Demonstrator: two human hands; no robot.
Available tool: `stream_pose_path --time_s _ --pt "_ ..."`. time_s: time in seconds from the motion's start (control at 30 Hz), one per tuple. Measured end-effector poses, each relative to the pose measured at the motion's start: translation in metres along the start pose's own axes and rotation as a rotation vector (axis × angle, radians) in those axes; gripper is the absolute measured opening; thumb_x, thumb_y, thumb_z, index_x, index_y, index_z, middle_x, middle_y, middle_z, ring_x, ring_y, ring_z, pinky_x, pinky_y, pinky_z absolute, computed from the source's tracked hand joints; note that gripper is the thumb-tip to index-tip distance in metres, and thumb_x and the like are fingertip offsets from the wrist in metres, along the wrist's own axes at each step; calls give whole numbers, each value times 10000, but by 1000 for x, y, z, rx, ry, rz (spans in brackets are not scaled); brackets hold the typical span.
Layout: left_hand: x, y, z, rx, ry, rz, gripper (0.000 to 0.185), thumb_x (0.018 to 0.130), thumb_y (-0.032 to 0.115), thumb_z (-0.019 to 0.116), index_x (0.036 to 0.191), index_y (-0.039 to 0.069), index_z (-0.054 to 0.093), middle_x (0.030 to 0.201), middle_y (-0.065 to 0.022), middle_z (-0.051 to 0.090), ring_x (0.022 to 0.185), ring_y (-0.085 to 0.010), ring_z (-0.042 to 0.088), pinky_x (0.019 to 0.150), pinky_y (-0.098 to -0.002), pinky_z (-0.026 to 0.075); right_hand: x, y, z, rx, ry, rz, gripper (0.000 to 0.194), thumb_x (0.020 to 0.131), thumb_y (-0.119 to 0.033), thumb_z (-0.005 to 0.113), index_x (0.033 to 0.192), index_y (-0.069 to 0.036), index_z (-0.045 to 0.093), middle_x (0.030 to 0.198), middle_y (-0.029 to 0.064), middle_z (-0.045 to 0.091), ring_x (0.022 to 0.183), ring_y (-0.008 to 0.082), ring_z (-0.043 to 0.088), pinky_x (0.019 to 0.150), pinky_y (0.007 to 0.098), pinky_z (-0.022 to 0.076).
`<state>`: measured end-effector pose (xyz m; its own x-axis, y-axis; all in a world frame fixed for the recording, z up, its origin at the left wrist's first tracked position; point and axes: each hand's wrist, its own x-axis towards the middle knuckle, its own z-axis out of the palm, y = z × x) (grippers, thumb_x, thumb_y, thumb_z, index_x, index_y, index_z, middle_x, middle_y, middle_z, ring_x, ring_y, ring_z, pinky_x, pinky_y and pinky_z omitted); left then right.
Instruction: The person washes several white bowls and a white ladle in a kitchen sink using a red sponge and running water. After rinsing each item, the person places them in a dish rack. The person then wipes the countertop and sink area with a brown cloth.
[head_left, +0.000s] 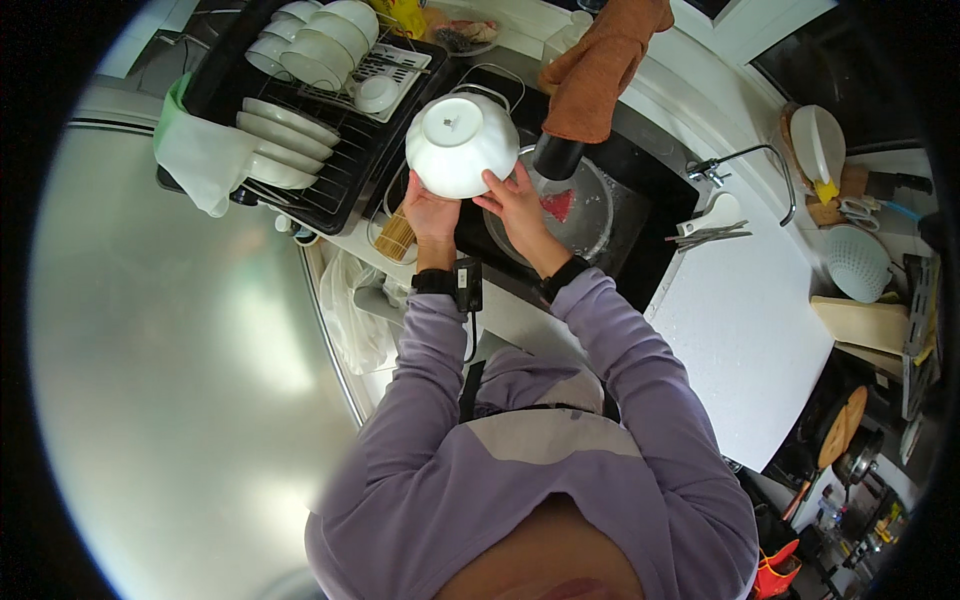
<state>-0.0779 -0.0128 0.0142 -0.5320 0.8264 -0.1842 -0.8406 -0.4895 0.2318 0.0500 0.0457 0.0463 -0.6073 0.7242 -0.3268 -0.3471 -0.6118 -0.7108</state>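
A white bowl (495, 131) is turned so that its underside with a round foot ring faces me, bearing a small mark. My left hand (433, 217) grips its lower left rim. My right hand (523, 216) holds the lower right side, fingers spread along the edge. Both hands are over the left part of the black sink (652, 225). Under and beside my right hand, a round metal basin (596, 225) stands in the sink with a red piece of cloth or sponge (558, 205) in it.
A black dish rack (352, 180) holds white bowls (315, 60), plates (281, 161) and a cup (376, 94). A brown cloth (600, 75) hangs over a black cylindrical part (557, 156) above the basin. Bundled wooden chopsticks (395, 235) lie near the rack. A slim tap (750, 155) rises at right.
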Motion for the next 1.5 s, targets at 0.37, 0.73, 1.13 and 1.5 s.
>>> stream_pose_path --time_s 0.37,0.73,1.13,1.5 --pt "35 16 -20 103 95 -85 419 919 260 342 1268 30 368 1287 -138 412 1185 -299 387 1002 -446 291 33 29 11 -56 98 -64 775 800 -92 612 1384 -170 108 1126 52 514 993 160 514 803 318 460" --pt "84 12 -28 357 601 -99 284 827 231 481 1057 71 528 1081 -113 532 947 -262 512 814 -417 422 -27 -7 -34 -746 -428 246 354 836 -227 562 1116 -14 519 853 65 602 706 115 568 604 247 476" --pt "67 9 37 1275 342 -179 569 681 515 669 1008 71 526 907 -67 482 718 -151 462 651 -271 471 -121 -134 -269 -1185 775 72 281 820 -253 524 812 14 614 612 80 607 525 155 593 443 288 494" --pt "74 28 -14 1272 779 -274 675 692 489 678 1106 -6 480 691 -48 449 590 -165 512 568 -311 511 -72 -130 -343 -1367 1054 140 539 753 -485 556 729 50 625 699 205 624 725 341 617 652 417 472"
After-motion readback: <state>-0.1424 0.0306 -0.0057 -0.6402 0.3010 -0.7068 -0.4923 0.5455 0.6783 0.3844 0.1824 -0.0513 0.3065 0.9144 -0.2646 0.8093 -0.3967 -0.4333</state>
